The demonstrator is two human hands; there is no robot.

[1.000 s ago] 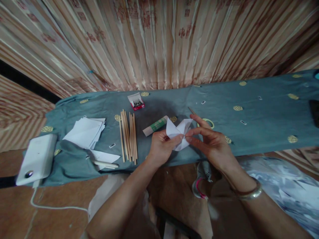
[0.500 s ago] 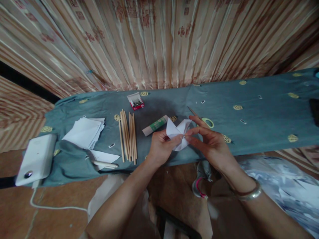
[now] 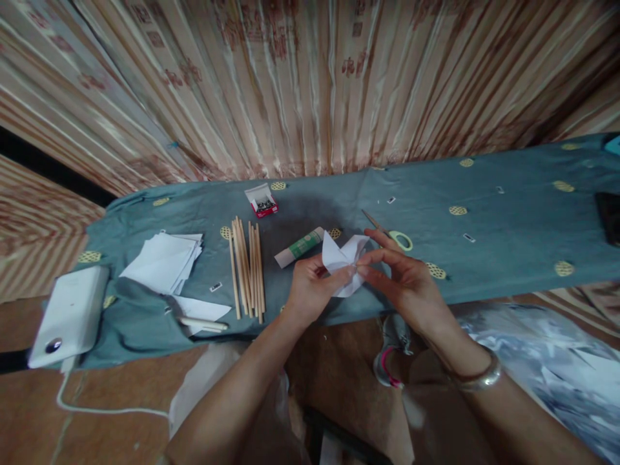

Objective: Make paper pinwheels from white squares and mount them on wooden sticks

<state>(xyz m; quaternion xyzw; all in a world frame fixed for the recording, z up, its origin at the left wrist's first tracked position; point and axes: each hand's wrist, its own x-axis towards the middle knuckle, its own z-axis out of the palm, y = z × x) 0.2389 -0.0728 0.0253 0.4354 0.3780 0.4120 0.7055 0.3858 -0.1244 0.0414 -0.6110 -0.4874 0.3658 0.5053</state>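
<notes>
Centrally, folded paper (image 3: pixel 337 256), one tip toward curtain (image 3: pixel 300 97), left hand (image 3: pixel 310 288), right hand (image 3: pixel 405 279) pinching it

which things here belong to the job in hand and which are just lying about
Likely part of the work:
- folded white paper, held in the left hand and right hand
- scissors
- green-and-white tube
- wooden sticks
- paper stack
- open red box

Probably just lying about:
- white device with cable
- dark object, right edge

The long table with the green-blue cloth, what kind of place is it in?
Maybe a room at home set up for crafts: a patterned beige-and-red curtain hangs behind, and pale wooden sticks and stacked white paper sheets lie on the cloth.
</notes>
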